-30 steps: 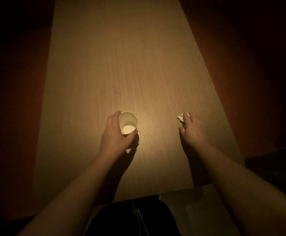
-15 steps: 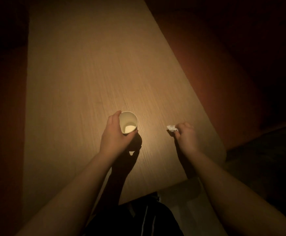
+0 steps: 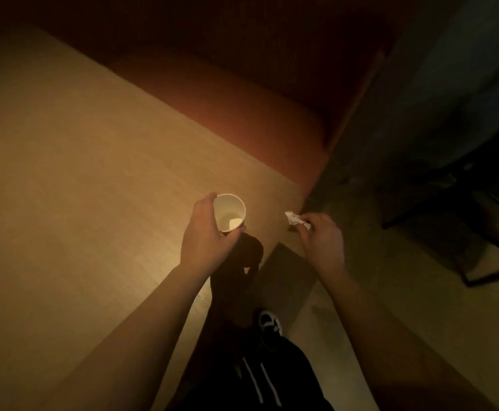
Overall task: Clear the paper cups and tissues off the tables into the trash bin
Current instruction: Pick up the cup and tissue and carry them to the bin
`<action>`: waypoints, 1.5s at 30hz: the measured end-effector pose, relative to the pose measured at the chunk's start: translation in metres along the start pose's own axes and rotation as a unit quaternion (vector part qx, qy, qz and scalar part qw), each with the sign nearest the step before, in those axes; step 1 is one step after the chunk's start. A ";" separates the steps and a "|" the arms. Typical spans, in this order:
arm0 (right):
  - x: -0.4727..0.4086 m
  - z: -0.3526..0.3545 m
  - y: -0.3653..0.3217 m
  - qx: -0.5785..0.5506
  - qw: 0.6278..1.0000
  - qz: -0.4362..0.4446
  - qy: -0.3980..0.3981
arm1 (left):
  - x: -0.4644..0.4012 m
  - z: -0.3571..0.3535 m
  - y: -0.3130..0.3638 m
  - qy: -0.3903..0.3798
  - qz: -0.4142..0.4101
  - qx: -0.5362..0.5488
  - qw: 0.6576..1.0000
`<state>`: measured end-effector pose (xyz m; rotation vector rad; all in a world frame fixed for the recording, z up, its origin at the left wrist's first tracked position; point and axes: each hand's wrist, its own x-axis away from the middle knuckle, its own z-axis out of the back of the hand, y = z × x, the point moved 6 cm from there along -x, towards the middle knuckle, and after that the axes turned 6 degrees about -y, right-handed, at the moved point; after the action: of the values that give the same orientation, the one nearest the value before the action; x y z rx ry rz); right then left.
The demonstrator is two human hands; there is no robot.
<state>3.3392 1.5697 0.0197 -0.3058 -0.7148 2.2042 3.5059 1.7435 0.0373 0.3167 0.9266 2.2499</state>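
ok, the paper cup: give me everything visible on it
The cup is a small white paper cup with a thin rolled rim, upright, mouth open toward the camera. Inside, the wall looks plain, and a pale patch sits at the bottom; whether that is liquid or lit paper cannot be told. The left hand grips it from its left side, fingers round the far rim, thumb at the near side. It is over the wooden table near the corner; whether it touches the table cannot be told.

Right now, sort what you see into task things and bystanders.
Part of the job:
paper cup, held in the left hand
crumpled tissue, pinched in the right hand

Just there:
wooden table
red bench seat
dark chair frame
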 end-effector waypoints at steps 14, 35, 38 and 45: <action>0.280 0.104 0.185 -0.030 0.901 -0.364 0.233 | 0.112 -0.205 0.182 -0.296 -0.302 -0.008 0.906; 0.685 0.229 0.385 -0.060 0.613 -0.667 0.419 | 0.506 -0.493 0.462 -0.529 -0.559 -0.015 0.638; 0.727 0.252 0.409 -0.073 0.597 -0.678 0.423 | 0.558 -0.525 0.498 -0.535 -0.575 -0.019 0.619; 0.796 0.294 0.466 -0.097 0.557 -0.702 0.434 | 0.636 -0.588 0.555 -0.574 -0.569 -0.023 0.588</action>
<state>2.3987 1.7991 -0.0039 -0.5801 -0.3173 0.2631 2.4938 1.5680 -0.0176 0.7403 0.1337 0.5268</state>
